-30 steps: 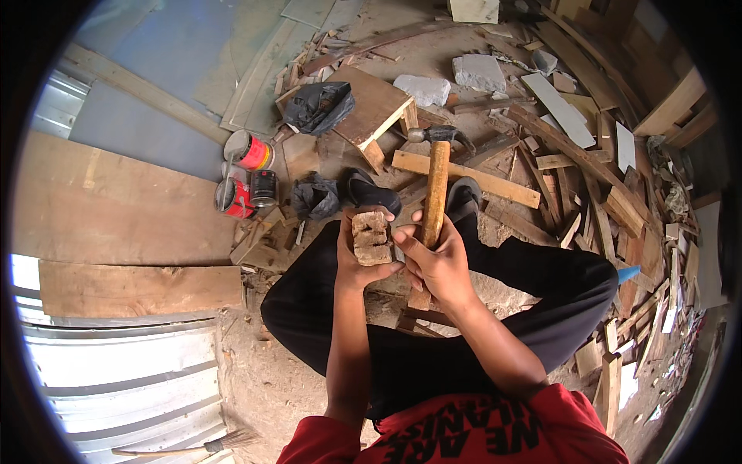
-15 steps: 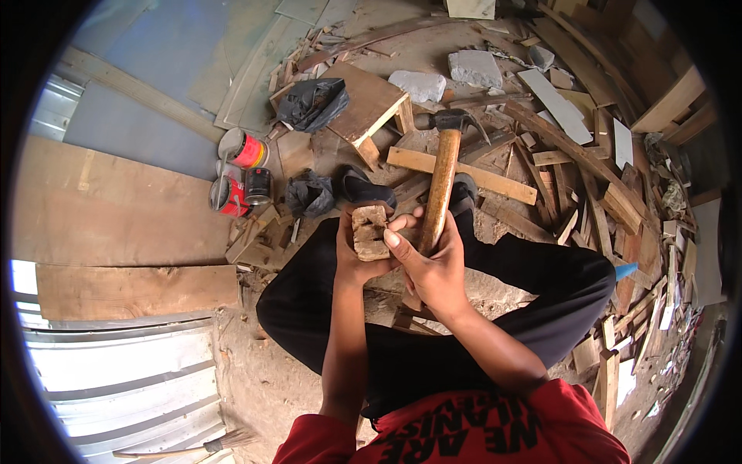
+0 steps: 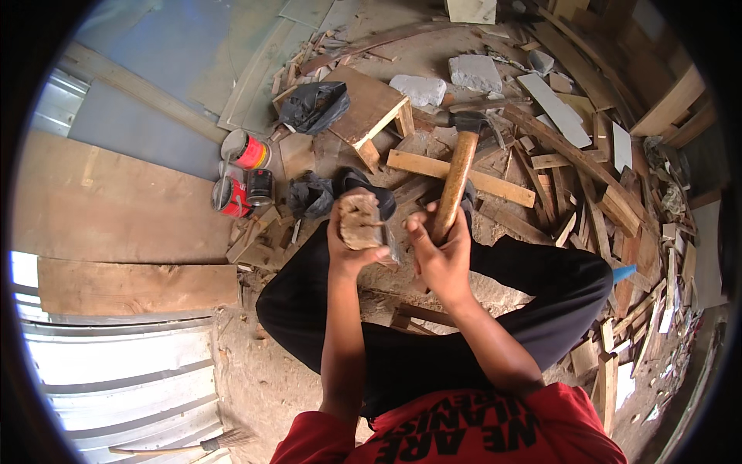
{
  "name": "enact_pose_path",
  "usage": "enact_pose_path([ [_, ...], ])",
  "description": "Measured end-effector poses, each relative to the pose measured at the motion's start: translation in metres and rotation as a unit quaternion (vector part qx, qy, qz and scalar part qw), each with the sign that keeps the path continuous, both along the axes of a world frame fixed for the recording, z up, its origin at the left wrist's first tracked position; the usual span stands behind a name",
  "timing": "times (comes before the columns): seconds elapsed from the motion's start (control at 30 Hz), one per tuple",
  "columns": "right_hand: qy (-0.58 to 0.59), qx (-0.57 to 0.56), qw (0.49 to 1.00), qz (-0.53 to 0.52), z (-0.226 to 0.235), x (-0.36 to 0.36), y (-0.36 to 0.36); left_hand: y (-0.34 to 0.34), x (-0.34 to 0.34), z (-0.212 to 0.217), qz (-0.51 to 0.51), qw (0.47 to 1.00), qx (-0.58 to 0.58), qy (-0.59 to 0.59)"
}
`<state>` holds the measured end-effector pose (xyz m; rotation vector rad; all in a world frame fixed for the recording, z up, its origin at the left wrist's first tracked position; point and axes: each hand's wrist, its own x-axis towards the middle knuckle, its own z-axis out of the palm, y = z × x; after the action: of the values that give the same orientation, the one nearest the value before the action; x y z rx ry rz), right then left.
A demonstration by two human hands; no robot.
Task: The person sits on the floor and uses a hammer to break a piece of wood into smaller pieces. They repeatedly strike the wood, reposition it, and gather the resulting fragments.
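Black trousers (image 3: 533, 282) flank the near part of the floor (image 3: 270, 379), onto which anything slipping from the grip would probably fall. Above it, the left hand (image 3: 344, 255) is part-curled around a brown, notched wooden block (image 3: 360, 224), its thumb exposed along the near end; a hammer blow off centre could catch that thumb. Just to the right, the right hand (image 3: 443, 259) is closed around the lower handle of the hammer (image 3: 457, 174); whether its fingertips also pinch something small cannot be told. A slack grip here could let the handle twist. Farther out, the hammer's head shows beyond the pale plank (image 3: 495, 185), on which a low swing might snag. Farther still, a dark bag (image 3: 315, 107) lies over the left corner of the low wooden surface (image 3: 367, 108), where chips could land if the block split.
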<state>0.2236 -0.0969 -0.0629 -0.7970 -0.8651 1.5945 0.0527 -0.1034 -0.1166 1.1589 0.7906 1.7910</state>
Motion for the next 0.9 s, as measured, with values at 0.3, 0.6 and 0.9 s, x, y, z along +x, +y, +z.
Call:
enact_pose_path([
  [0.3,-0.013,-0.012,1.000,0.021,0.017,-0.024,0.001,-0.013,-0.014,0.006,0.023,0.997,-0.048,-0.056],
  [0.6,0.017,0.009,0.999,0.041,0.022,-0.047,-0.005,-0.017,-0.002,0.019,-0.036,0.990,-0.064,-0.117],
  [0.9,0.016,-0.059,0.995,0.082,-0.003,-0.027,-0.002,-0.022,-0.015,-0.005,0.021,0.999,-0.006,-0.044],
])
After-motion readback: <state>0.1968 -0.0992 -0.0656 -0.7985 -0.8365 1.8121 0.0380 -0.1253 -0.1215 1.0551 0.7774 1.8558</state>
